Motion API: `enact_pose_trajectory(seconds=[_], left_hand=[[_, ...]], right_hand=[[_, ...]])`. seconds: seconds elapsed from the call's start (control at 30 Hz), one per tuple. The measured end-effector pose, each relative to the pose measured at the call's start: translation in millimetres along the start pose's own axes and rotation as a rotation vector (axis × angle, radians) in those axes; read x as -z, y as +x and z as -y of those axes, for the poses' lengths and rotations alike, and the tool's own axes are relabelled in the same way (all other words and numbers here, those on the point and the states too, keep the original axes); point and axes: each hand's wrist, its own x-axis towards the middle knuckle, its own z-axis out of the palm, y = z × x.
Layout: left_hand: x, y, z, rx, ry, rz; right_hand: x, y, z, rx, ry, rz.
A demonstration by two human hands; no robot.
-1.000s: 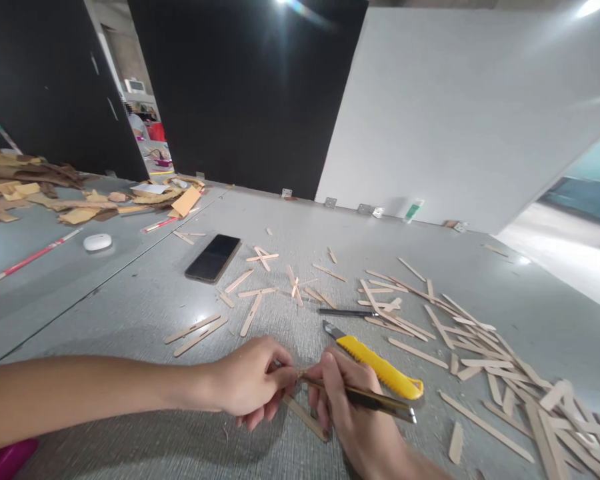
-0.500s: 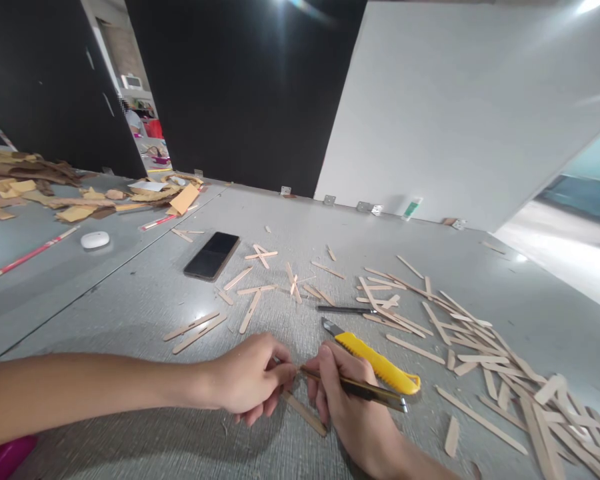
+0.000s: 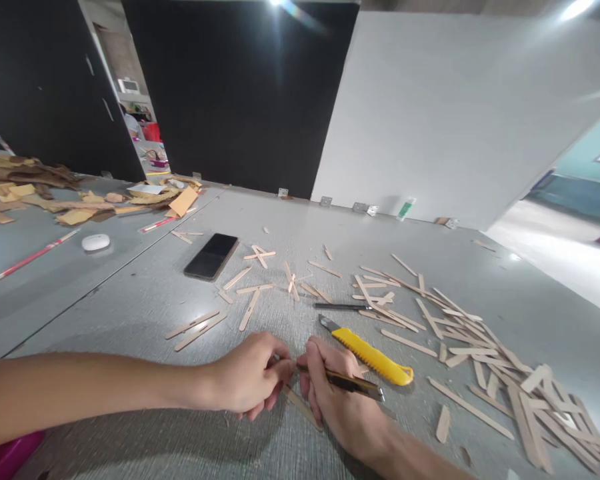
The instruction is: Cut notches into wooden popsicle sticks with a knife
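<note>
My right hand (image 3: 337, 390) is closed in a pen grip around a slim dark and gold cutter knife (image 3: 355, 385), its tip towards my left fingers. Thumb and fingers of my left hand (image 3: 260, 373) are pinched together right beside that tip; what they hold is hidden. A wooden craft stick (image 3: 303, 407) slants below the fingertips between both hands; whether it is held or lies on the table I cannot tell. Just beyond my right hand lies a yellow box cutter (image 3: 373, 355) with its blade out.
Many loose craft sticks (image 3: 480, 347) spread over the right side of the grey table (image 3: 145, 393). A dark slim tool (image 3: 343, 307), a phone (image 3: 211, 256) and joined stick pieces (image 3: 260, 255) lie ahead. Left are a white mouse (image 3: 95, 243) and brown scraps (image 3: 30, 193).
My right hand and its cutter knife have shifted slightly left, closer to my left fingers. The left hand stays nearly still. The view has turned slightly.
</note>
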Motion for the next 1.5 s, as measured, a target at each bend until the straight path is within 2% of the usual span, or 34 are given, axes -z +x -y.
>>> enact_pose_trajectory(seconds=[0.17,0.43,0.93,1.33,1.5], left_hand=[[-0.8,0.2,-3.1,-0.005,0.005,-0.001],[-0.8,3.3,-0.5,0.015,-0.016,-0.017],[-0.1,2.1,-3.5,0.018,-0.006,-0.007],[-0.6,2.3,-2.8,0.024,-0.005,-0.01],[-0.7,2.8,-1.8,0.021,-0.004,-0.012]], right_hand=[[-3.1,-2.8,-2.0,-0.018,0.051,-0.09],[1.5,-7.0,-4.7,0.038,0.079,-0.157],[-3.0,-4.0,-6.1,-0.027,0.079,-0.086],[-2.0,-2.7,-3.2,-0.028,0.063,-0.08],[-2.8,-0.7,-2.6,-0.008,0.04,-0.024]])
